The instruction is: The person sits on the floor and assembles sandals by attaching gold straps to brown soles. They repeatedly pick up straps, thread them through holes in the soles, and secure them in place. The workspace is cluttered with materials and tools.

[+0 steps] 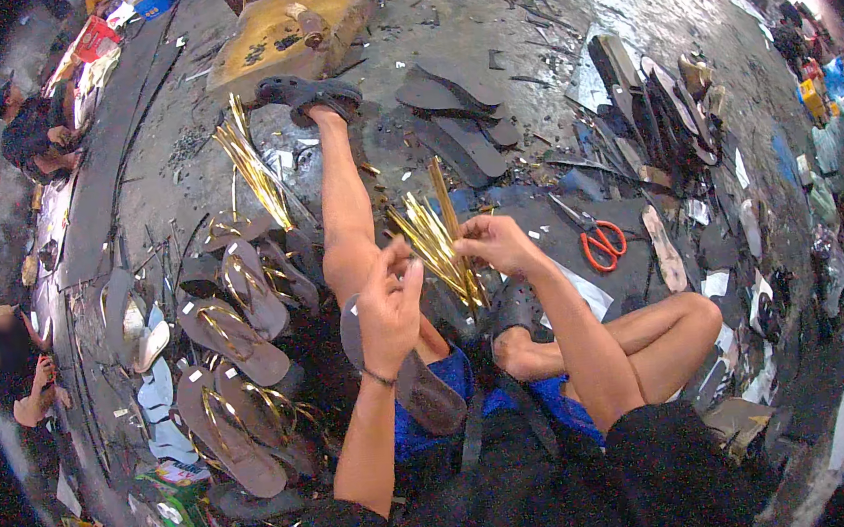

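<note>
In the head view, the left hand (388,312) is up in front of the lap with its fingers bent in. I can't tell if it holds anything. The right hand (497,245) has its thumb and fingers close together by the gold strips (431,248). I can't tell if it has one pinched or only touches them. The strips lie in a loose fan between the bent legs, just past the left hand. A dark sole (432,398) rests on the lap, partly behind the left arm.

The strips look thin and slippery, so a quick pull could drag extra ones out and mess up the fan. If the leg moves, the sole might slide off. The scissors (603,246) with orange handles lie near the right arm, so a careless reach could bump them. Sandals with gold straps (233,338) are crowded together on the left, and a knock there could tangle them.

Now the boxes and bags. A green box (195,512) sits low on the left, a red box (97,38) and a blue bin (154,2) are far up on the left, and a pale green bag (825,193) is far right. I can't tell what is inside any of them.
</note>
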Demonstrator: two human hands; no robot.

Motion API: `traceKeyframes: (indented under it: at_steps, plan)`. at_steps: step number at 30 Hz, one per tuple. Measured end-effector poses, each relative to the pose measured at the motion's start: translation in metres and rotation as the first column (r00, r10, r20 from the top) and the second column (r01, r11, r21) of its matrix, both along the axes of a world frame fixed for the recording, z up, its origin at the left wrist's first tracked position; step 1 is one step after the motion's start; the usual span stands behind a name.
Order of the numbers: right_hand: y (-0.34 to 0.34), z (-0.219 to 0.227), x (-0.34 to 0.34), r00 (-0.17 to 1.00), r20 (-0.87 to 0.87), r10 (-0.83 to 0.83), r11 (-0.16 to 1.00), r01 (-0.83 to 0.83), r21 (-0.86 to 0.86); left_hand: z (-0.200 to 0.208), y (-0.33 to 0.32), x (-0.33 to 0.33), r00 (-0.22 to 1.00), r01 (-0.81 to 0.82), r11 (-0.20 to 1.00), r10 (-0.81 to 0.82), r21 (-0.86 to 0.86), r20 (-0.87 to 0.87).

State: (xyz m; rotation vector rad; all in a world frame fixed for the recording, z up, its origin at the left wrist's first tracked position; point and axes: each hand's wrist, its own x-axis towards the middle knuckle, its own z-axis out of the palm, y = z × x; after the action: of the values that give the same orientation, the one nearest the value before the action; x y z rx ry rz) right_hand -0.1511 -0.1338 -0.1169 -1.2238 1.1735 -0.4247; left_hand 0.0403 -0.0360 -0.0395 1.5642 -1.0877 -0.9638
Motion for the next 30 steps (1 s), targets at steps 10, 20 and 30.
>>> traceKeyframes:
  at_steps: [10, 20, 30]
  plan:
    - [0.096, 0.104, -0.011, 0.847, 0.402, -0.348, 0.922, 0.232, 0.310, 0.009, -0.033, -0.003, 0.837, 0.099, 0.994, -0.062, 0.039, -0.543]
    - [0.110, 0.095, -0.026, 0.867, 0.425, -0.258, 0.928, 0.100, 0.359, 0.020, -0.026, -0.009, 0.827, 0.098, 0.993, -0.046, 0.063, -0.561]
    - [0.108, 0.099, 0.006, 0.973, 0.101, -0.209, 0.839, 0.232, -0.492, 0.027, 0.018, -0.036, 0.993, 0.053, 0.998, -0.051, 0.016, -0.110]
